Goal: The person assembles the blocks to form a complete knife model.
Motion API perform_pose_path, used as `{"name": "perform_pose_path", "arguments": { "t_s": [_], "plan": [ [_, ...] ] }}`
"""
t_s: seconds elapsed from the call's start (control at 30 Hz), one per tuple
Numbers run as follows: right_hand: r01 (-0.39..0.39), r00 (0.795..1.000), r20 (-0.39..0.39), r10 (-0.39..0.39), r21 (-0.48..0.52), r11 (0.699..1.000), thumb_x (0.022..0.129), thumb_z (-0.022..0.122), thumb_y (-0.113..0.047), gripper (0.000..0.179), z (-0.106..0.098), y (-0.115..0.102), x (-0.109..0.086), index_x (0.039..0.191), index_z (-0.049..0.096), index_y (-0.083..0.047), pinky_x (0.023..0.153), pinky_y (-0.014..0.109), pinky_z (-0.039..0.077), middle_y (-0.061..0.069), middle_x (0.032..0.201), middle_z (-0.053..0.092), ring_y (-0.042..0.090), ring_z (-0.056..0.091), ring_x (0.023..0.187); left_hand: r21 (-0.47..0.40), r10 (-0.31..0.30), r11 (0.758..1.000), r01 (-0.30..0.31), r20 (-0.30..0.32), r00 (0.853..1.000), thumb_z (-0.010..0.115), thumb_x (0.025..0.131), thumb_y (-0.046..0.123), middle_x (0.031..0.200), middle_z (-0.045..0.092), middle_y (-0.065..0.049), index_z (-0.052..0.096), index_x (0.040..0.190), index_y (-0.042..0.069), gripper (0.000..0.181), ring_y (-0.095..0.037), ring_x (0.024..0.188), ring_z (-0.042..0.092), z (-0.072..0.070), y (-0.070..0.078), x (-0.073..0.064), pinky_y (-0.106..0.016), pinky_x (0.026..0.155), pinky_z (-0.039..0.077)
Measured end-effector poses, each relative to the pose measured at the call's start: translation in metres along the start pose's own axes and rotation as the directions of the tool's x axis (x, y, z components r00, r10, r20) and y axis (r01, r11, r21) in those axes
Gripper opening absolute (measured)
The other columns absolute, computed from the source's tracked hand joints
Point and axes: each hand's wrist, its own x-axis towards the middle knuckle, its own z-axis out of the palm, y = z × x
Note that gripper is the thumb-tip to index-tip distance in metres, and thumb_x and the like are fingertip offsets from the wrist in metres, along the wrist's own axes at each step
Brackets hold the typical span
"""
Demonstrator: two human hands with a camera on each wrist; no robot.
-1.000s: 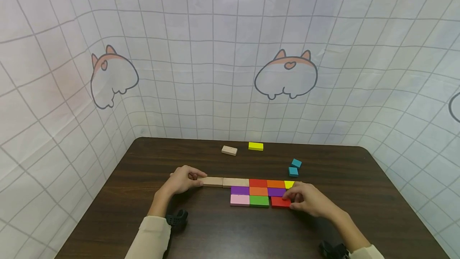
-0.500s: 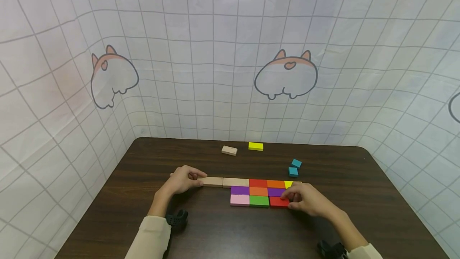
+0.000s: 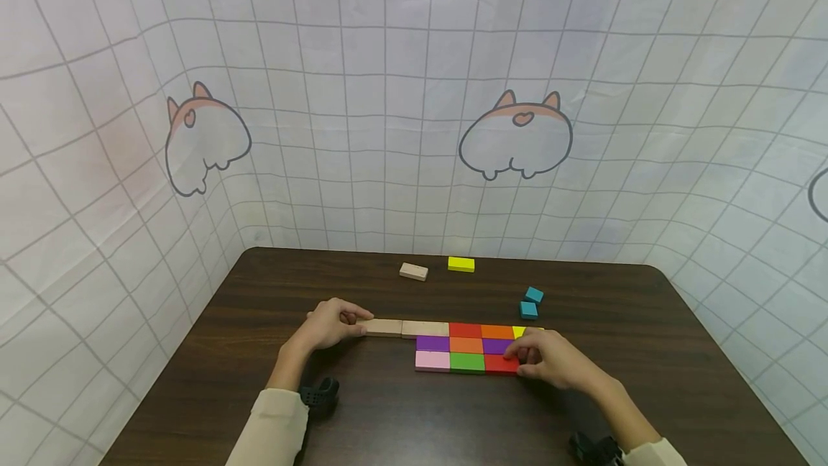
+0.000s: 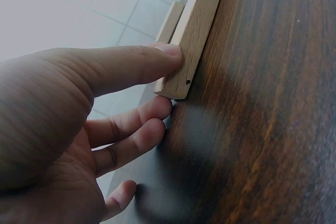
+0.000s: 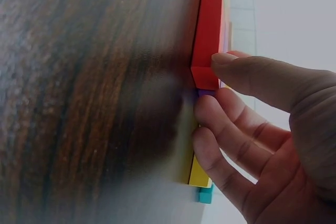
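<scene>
At the left end of the back row, my left hand (image 3: 330,326) pinches a plain wooden block (image 3: 383,328), thumb on its near side. A second wooden block (image 3: 425,329) lies end to end with it, then a red, an orange (image 3: 497,332) and a partly covered yellow block. Two shorter rows lie in front: purple (image 3: 432,344), orange, purple; then pink (image 3: 432,361), green (image 3: 467,362), red. My right hand (image 3: 553,359) holds that front red block (image 5: 209,30) by its right end, against the green one. Its fingers hide the right ends of the rows.
Farther back on the dark table (image 3: 401,423) lie a loose wooden block (image 3: 413,272) and a yellow block (image 3: 461,265). Two small teal blocks (image 3: 528,310) sit behind the rows at right. A white gridded curtain (image 3: 362,128) surrounds the table.
The front red block has slid slightly left with my right hand, closing the gap to the green block. My left hand stays at the wooden block.
</scene>
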Motion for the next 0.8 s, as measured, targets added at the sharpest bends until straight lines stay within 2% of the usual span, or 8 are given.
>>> {"name": "perform_pose_path", "arguments": {
  "t_s": [0.27,0.47,0.63,0.8],
  "plan": [
    [0.000,1.000,0.029,0.000,-0.003,1.000,0.090,0.079,-0.015,0.020,-0.005,-0.002,0.002,0.109,0.077,-0.015,0.069,0.022,0.050,-0.003,0.095,0.065,0.007,0.055,0.079,0.000,0.001,1.000,-0.001,-0.004,1.000,0.079,0.090,0.021,0.090,0.066,0.005,0.081,0.109,0.028,0.020,-0.014,0.083,0.058,0.000,0.000,0.000,-0.086,0.107,0.006],
    [0.007,0.991,0.133,-0.009,0.010,1.000,0.089,0.080,-0.016,0.021,-0.017,-0.009,0.010,0.109,0.077,-0.015,0.070,0.023,0.051,-0.002,0.095,0.065,0.008,0.056,0.081,-0.003,-0.001,1.000,0.001,-0.002,1.000,0.079,0.090,0.020,0.089,0.066,0.005,0.081,0.109,0.028,0.020,-0.014,0.083,0.058,0.000,0.000,0.001,-0.086,0.108,0.005],
    [0.004,0.980,0.201,-0.006,0.013,1.000,0.091,0.078,-0.019,0.022,-0.033,-0.017,0.026,0.112,0.076,-0.012,0.069,0.025,0.052,-0.002,0.094,0.068,0.010,0.059,0.083,-0.001,-0.005,1.000,0.005,-0.003,1.000,0.079,0.090,0.021,0.090,0.066,0.005,0.081,0.109,0.029,0.020,-0.014,0.084,0.059,0.000,0.000,0.001,-0.086,0.108,0.005],
    [-0.006,0.988,0.156,0.008,-0.011,1.000,0.092,0.076,-0.019,0.026,-0.047,-0.018,0.052,0.116,0.074,-0.008,0.070,0.026,0.053,-0.003,0.090,0.068,0.013,0.059,0.082,-0.011,-0.006,1.000,0.006,0.005,1.000,0.079,0.090,0.020,0.090,0.066,0.005,0.081,0.109,0.028,0.020,-0.015,0.084,0.059,0.001,0.001,0.001,-0.086,0.107,0.001]
  ]
}}
